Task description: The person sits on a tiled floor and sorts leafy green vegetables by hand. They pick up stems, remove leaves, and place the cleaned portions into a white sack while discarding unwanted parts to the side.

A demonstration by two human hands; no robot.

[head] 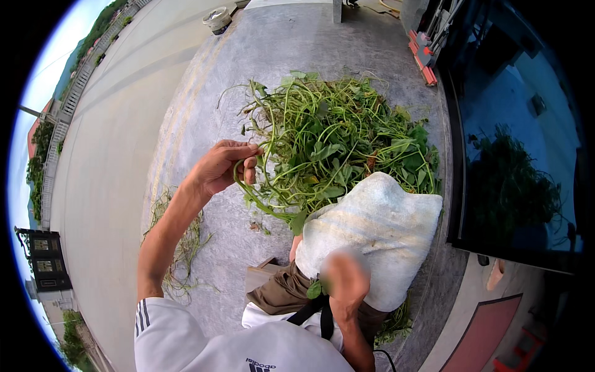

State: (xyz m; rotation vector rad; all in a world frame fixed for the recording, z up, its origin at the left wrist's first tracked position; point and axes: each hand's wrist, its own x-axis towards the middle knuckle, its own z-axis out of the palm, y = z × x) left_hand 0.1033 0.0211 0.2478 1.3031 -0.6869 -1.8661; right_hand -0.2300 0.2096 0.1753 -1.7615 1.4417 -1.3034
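Note:
A large tangled heap of green leafy vines (325, 135) lies on the grey floor before me. At its left edge my left hand (230, 165) pinches a long green vine stem (267, 211) between thumb and fingers; the stem loops down and back to the heap. A stained white towel (372, 232) covers my lap and touches the near side of the heap. Above the towel's near edge my right hand (347, 279) is curled, its fingers partly blurred. A green leaf (314, 289) sticks out beside that hand, seemingly held in it.
Thin stripped stems (186, 253) lie left of me, and more greens (397, 321) by my right side. A wooden stool (262, 274) shows beneath me. Dark glass door (506, 139) borders the right; red-headed cleaning tools (423, 58) lean beyond it. A bucket (217, 21) stands far ahead.

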